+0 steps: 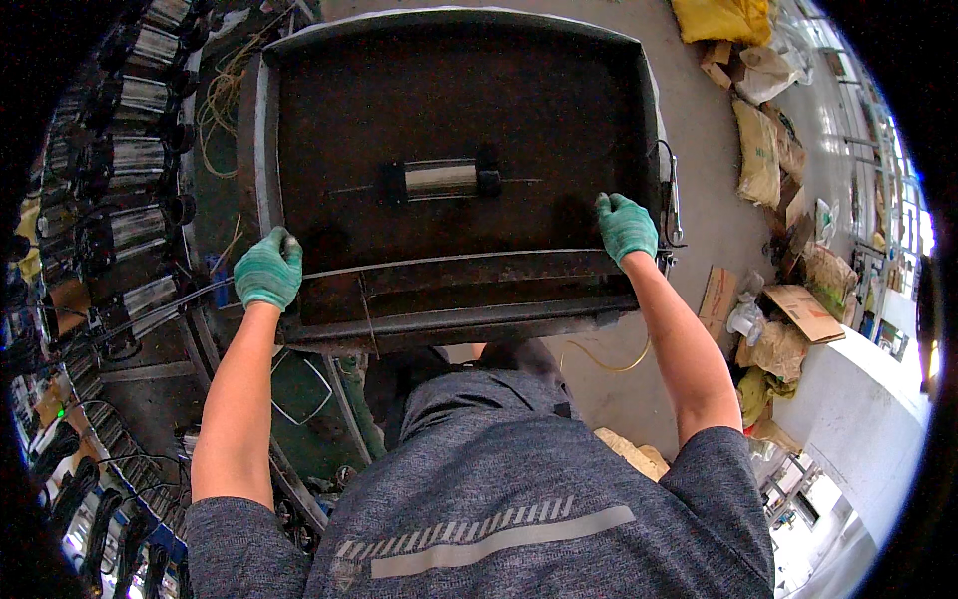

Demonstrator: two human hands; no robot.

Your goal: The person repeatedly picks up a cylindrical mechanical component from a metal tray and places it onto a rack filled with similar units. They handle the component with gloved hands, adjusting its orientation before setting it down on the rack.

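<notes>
A silver cylinder [442,181] lies in the dark tray [449,90], between and beyond the left hand [268,270] and right hand [628,229], apart from both. Both are curled; whether they pinch anything, one cannot tell.

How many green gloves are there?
2: one green glove on the left hand, at the left of the dark tray; one on the right hand, at its right. Others may be hidden.

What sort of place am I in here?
Probably a factory or workshop: a cylindrical part lies in a dark metal tray, similar-looking parts line the left, and sacks lie to the right.
</notes>
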